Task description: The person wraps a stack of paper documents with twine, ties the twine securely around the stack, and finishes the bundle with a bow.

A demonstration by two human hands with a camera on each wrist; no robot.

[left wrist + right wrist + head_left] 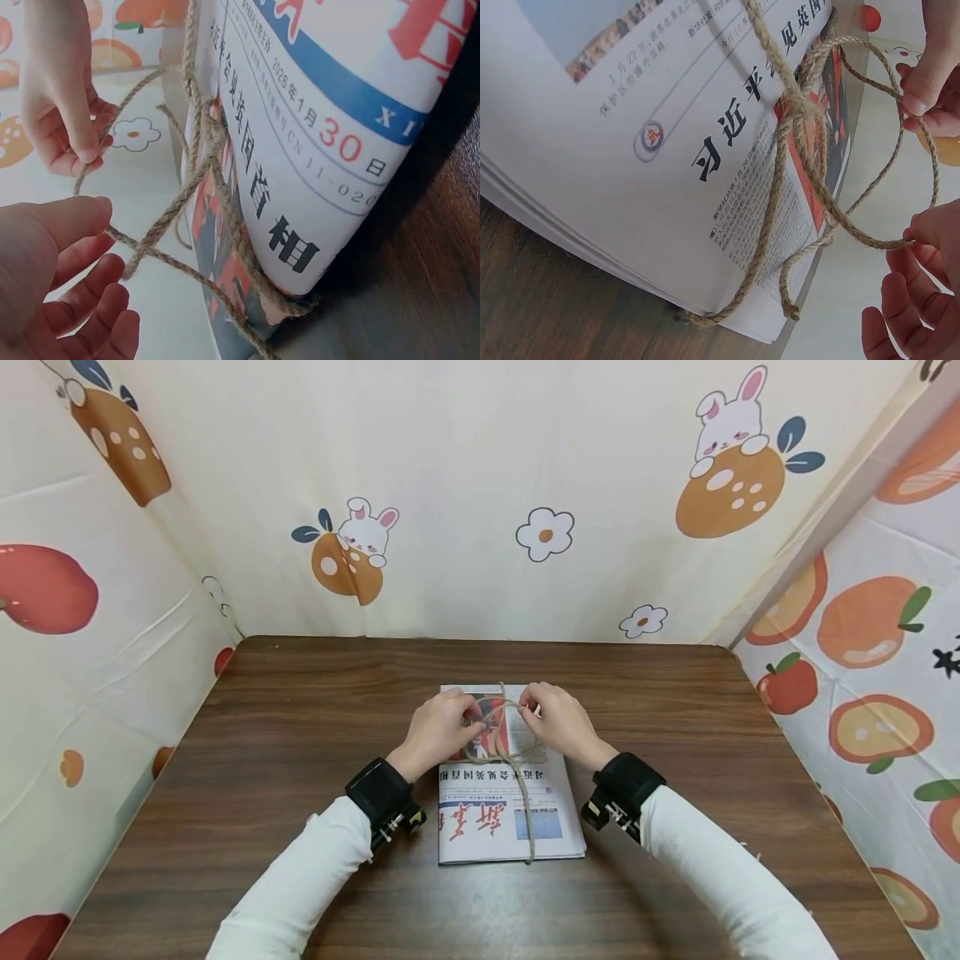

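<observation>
A folded stack of newspapers (480, 837) lies on the table with jute twine (528, 810) wrapped round it lengthwise and crosswise. The strands meet in a crossing or knot (801, 109) on top. Over the far half of the stack, my left hand (444, 727) pinches a strand of the twine between thumb and index finger. Opposite it, my right hand (558, 720) pinches another part of the twine, so loose loops stand raised between the hands. One cut twine end (791, 309) hangs over the paper in the right wrist view. Whether the crossing is tightened cannot be told.
The brown wood-grain table (300, 710) extends on both sides of the stack. Behind it hangs a cream printed curtain (465, 460), and printed cloth (847, 760) closes in the sides. Black camera straps (381, 793) sit on both wrists over white sleeves.
</observation>
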